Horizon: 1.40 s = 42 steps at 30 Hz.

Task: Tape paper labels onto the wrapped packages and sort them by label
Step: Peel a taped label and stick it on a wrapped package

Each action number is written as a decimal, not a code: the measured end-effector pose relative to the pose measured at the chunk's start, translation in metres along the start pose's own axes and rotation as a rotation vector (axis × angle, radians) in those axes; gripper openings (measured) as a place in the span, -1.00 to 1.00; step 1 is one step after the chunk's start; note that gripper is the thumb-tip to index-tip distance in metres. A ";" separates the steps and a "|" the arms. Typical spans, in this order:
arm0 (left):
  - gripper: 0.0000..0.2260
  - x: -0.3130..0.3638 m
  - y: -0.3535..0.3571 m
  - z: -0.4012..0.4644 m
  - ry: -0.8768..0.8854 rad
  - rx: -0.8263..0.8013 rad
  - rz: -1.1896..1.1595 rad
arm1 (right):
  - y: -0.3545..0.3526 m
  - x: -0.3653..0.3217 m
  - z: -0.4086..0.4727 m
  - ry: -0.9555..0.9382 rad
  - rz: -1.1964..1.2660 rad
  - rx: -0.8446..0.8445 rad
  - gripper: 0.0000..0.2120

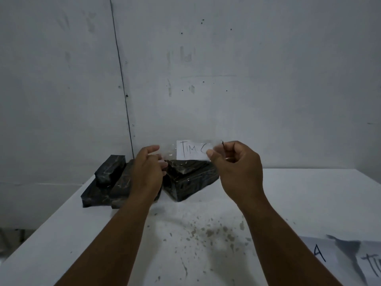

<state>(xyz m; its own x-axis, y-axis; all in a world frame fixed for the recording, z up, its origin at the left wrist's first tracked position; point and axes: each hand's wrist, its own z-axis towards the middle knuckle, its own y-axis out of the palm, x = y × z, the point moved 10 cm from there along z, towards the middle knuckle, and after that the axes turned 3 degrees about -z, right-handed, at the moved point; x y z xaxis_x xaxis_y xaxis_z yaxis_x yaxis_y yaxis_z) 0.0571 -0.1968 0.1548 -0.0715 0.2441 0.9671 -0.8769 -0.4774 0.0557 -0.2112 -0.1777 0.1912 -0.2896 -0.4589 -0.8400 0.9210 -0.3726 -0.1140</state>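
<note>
A small white rectangular paper label [191, 150], handwritten in dark ink with letters that read "TIM" and then a curved stroke partly covered, is held up in the air between both hands, in front of the grey wall [247, 69]. A strip of clear, shiny adhesive tape [171, 150] runs across the label and sticks out past its left edge. The right hand [237, 168] pinches the label's right end, its fingers [211, 152] curled with the thumb tip pressed on the paper. The left hand [147, 172] holds the free end of the tape, its fingers [154, 148] curled narrowly around it; the exact pinch is hard to see through the glare.

Just below the label and between the two hands lies a block-shaped package wrapped in glossy black plastic film [189, 180], crinkled and catching light along its folds, resting on the white tabletop [299, 193]. To the left of the left fingers sits a pile of similar black wrapped packages [107, 182], one smaller block lying on top of the flatter ones, partly hidden by the left wrist.

Near the right forearm, at the tabletop's lower right edge, lies a white paper sheet with large dark handwritten letters [350, 259], including an "A". Brownish specks stain the tabletop between the forearms.
</note>
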 end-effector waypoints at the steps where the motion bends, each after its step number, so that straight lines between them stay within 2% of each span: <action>1: -0.79 -0.002 0.010 0.007 0.036 -0.040 0.118 | 0.001 0.002 0.004 -0.003 0.003 0.005 -0.87; 4: -0.95 -0.016 0.050 0.021 0.162 -0.267 0.455 | 0.003 0.011 0.013 0.001 0.025 0.030 -0.88; 5: -0.93 -0.025 0.060 0.024 0.168 -0.327 0.531 | 0.002 0.015 0.015 0.008 0.037 0.040 -0.88; 8: -0.37 -0.050 0.072 0.039 0.140 -0.357 0.847 | -0.002 0.028 0.019 0.038 0.080 0.073 -0.88; 9: -0.27 -0.054 0.072 0.043 0.143 -0.337 0.893 | -0.004 0.032 0.020 0.051 0.094 0.080 -0.88; 11: -0.28 -0.059 0.076 0.048 0.163 -0.330 0.855 | -0.008 0.041 0.022 0.075 0.116 0.089 -0.89; 15: -0.53 -0.062 0.074 0.056 0.199 -0.272 0.739 | -0.014 0.054 0.023 0.117 0.136 0.093 -0.91; 19: -0.70 -0.045 0.064 0.050 0.331 -0.196 0.669 | -0.017 0.055 0.023 0.134 0.151 0.098 -0.92; 24: -0.74 -0.003 0.035 0.017 0.520 -0.109 0.566 | -0.019 0.045 0.016 0.140 0.171 0.086 -0.92; 28: -0.72 0.011 0.013 -0.025 0.582 -0.178 0.534 | -0.024 0.032 0.001 0.132 0.210 0.050 -0.95; 35: -0.83 -0.029 -0.022 -0.082 0.316 -0.292 0.311 | -0.024 0.023 -0.037 0.180 0.205 -0.060 -0.95; 38: -0.83 -0.048 -0.029 -0.094 0.244 -0.353 0.337 | -0.015 0.030 -0.057 0.209 0.135 -0.119 -0.95; 42: -0.79 -0.062 -0.030 -0.104 0.236 -0.406 0.366 | -0.008 0.050 -0.076 0.261 0.046 -0.154 -0.91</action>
<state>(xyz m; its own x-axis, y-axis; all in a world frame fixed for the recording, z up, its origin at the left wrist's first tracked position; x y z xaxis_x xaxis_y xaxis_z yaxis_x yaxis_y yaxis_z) 0.0384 -0.1093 0.0673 -0.4667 0.3281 0.8213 -0.8835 -0.2163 -0.4156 -0.2129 -0.1368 0.1101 -0.1884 -0.2425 -0.9517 0.9661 -0.2201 -0.1352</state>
